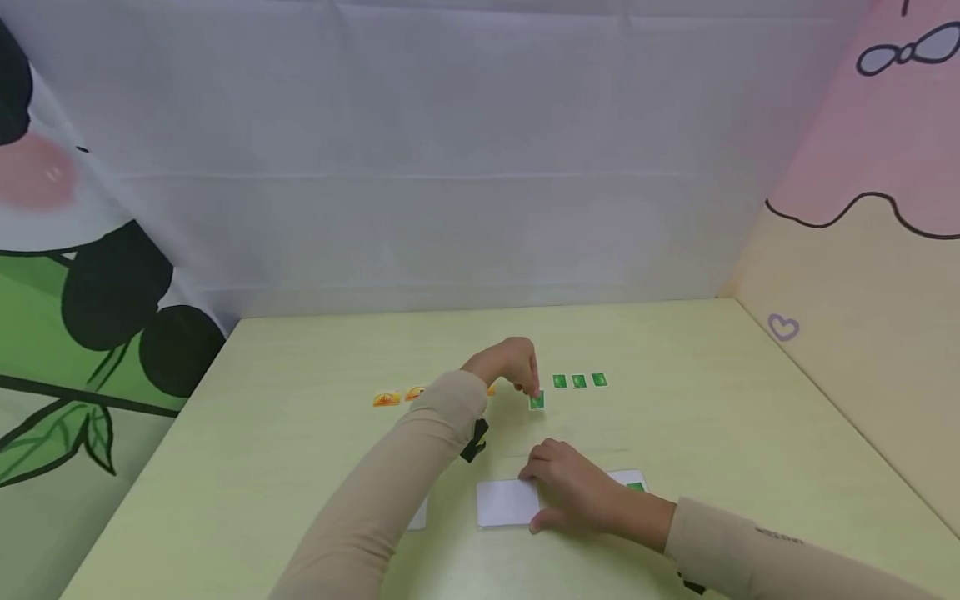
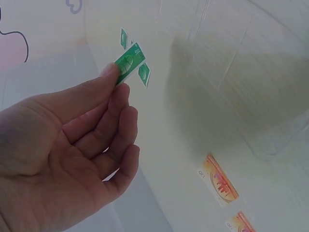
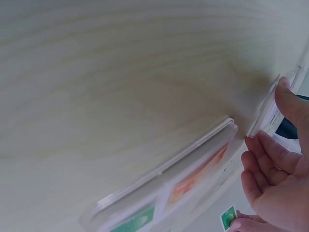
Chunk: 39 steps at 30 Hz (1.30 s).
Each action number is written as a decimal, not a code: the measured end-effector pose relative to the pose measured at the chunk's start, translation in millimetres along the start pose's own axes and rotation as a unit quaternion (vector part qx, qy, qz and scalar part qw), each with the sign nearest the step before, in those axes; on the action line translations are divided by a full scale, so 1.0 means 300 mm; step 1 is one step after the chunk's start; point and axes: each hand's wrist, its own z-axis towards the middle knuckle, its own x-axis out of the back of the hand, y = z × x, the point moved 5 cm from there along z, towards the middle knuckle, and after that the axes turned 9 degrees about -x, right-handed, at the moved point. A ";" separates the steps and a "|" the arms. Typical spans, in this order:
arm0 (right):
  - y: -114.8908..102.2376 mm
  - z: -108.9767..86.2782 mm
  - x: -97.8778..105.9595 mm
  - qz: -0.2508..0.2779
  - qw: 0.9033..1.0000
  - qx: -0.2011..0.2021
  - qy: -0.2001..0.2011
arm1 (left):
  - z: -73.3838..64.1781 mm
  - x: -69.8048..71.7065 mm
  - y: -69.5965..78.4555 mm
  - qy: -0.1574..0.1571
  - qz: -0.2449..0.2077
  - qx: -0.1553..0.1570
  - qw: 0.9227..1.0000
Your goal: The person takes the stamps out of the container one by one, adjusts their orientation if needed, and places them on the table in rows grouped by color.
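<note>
The left hand (image 1: 516, 365) pinches a green stamp (image 1: 537, 402) between thumb and fingers; the right hand (image 1: 576, 490) grips a white card (image 1: 504, 504) by opposite edges, the card extending to its left. On the desk (image 1: 300, 475), three green stamps (image 1: 579, 381) lie right of the left hand, orange stamps (image 1: 386, 400) to its left.

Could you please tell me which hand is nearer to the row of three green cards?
The left hand, pinching another green card just left of the row; the right hand is farther, on the near side, at the white card.
</note>
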 end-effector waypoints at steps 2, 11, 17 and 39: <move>-0.002 0.004 0.000 0.003 1.000 0.001 -0.004 | 0.005 0.003 -0.003 0.004 0.010 0.002 1.000; -0.002 0.010 0.000 0.010 1.000 -0.016 -0.021 | 0.038 -0.003 -0.027 0.030 0.013 0.011 0.999; -0.003 0.005 -0.003 0.007 1.000 -0.004 -0.011 | 0.075 -0.032 -0.029 0.045 0.032 0.016 0.998; -0.007 -0.004 -0.005 -0.007 1.000 0.014 0.019 | 0.142 -0.067 -0.058 0.101 0.090 0.024 0.991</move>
